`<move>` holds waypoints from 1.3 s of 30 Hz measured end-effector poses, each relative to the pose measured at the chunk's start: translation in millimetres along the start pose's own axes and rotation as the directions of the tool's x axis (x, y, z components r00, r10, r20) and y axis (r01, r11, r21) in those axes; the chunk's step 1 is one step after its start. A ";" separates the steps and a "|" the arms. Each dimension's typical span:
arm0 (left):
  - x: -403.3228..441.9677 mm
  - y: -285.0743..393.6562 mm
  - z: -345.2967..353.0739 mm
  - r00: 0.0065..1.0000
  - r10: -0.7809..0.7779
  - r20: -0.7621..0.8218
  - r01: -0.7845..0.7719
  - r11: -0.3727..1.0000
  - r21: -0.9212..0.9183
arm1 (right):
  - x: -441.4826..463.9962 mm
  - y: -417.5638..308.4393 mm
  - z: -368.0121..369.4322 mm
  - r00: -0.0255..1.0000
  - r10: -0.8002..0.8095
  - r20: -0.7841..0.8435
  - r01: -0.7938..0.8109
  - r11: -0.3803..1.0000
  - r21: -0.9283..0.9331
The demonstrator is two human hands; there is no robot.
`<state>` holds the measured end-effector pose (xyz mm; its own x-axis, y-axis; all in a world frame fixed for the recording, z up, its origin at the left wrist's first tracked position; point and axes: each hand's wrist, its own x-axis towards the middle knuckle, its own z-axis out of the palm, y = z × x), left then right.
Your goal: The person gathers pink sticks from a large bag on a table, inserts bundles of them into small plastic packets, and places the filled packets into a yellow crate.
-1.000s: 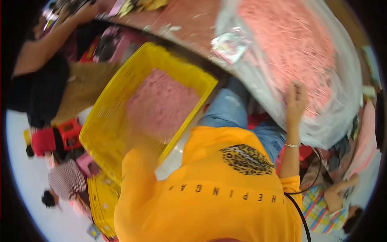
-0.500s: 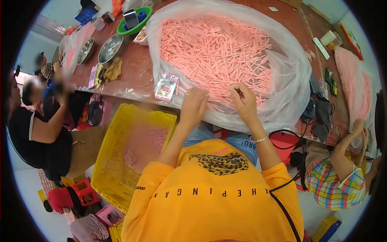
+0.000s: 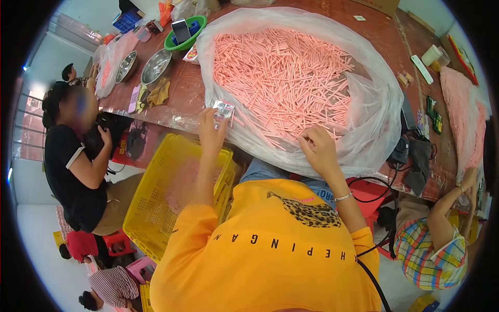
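My left hand is at the near left edge of a large clear plastic bag. Its fingers and thumb are closed round a small printed packet. Spread inside the opened bag is a big heap of thin pink sticks. Over the near right part of the heap, my right hand has its fingers curled into a pinch. What lies between those fingertips, if anything, is hidden.
Below the table's edge stands a yellow crate. Metal bowls and a green basin sit at the left. One person stands at left; another works at right beside more pink sticks.
My left hand has moved left from the near edge of the sticks onto the printed packet. My right hand stays pinched over the heap. The view has shifted slightly.
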<state>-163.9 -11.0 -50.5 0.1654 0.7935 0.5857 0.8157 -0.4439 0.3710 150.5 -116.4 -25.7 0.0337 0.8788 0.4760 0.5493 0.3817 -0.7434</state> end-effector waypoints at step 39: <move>-1.3 15.0 -5.3 0.991 -0.001 0.131 -0.020 0.988 0.156 | 54.5 -4.2 48.1 0.957 0.257 0.134 -0.209 0.933 -0.294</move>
<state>-154.8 -20.9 -41.9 0.2362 0.8416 0.4857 0.8886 -0.3893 0.2424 109.8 -56.3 -19.2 0.0617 0.9775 0.2018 0.7503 0.0879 -0.6552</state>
